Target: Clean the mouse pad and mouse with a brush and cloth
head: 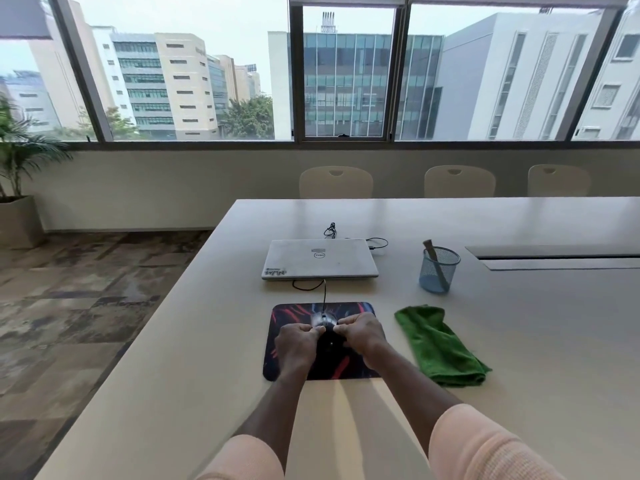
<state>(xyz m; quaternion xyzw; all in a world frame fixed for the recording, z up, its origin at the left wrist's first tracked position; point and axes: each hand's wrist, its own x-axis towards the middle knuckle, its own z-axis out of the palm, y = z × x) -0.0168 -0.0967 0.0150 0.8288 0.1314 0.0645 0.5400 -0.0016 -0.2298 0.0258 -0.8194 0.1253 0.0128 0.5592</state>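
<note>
A black wired mouse [325, 323] sits on a dark mouse pad [291, 311] with red and blue streaks, near the table's front. My left hand [297, 344] grips the mouse's left side with curled fingers. My right hand [360, 334] grips its right side the same way. Most of the mouse is hidden between my hands. A folded green cloth [438, 344] lies on the table just right of the pad. A brush with a wooden handle [434, 261] stands in a blue mesh cup [438, 271] behind the cloth.
A shut silver laptop [320, 259] lies behind the pad, and the mouse cable [324, 289] runs to it. A cable recess [554, 258] sits in the white table [207, 341] at the right. Three chairs [336, 183] stand at the far edge.
</note>
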